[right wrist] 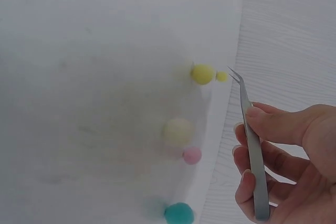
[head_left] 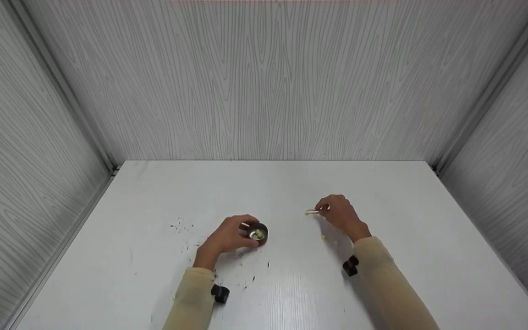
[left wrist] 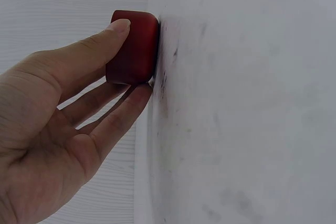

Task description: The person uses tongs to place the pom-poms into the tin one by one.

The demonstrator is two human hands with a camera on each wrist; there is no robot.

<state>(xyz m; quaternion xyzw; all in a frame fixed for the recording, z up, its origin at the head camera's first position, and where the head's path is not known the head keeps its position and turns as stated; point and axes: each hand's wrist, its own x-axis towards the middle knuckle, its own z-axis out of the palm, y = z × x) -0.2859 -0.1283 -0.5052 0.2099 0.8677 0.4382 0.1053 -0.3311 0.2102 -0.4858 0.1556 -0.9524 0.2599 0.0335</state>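
My left hand (head_left: pixel 232 236) grips a small round cup (left wrist: pixel 137 48), red outside and shiny inside, with thumb and fingers on its wall. Yellow-green balls (head_left: pixel 259 234) lie in the cup, which sits close over the table. In my right hand (head_left: pixel 339 214) are bent-tip metal tweezers (right wrist: pixel 255 161), pinched by the thumb and fingers. Their two tips stand slightly apart, right beside a small yellow ball (right wrist: pixel 221 76). A larger yellow ball (right wrist: pixel 202 74) lies next to that one.
Cream (right wrist: pixel 178 131), pink (right wrist: pixel 192 155) and teal (right wrist: pixel 179 214) balls lie on the white table (head_left: pixel 287 284) near the right hand. Dark specks (head_left: pixel 181 227) are scattered left of the cup. Grey wood-grain panels (head_left: pixel 268 82) enclose the table's back and sides.
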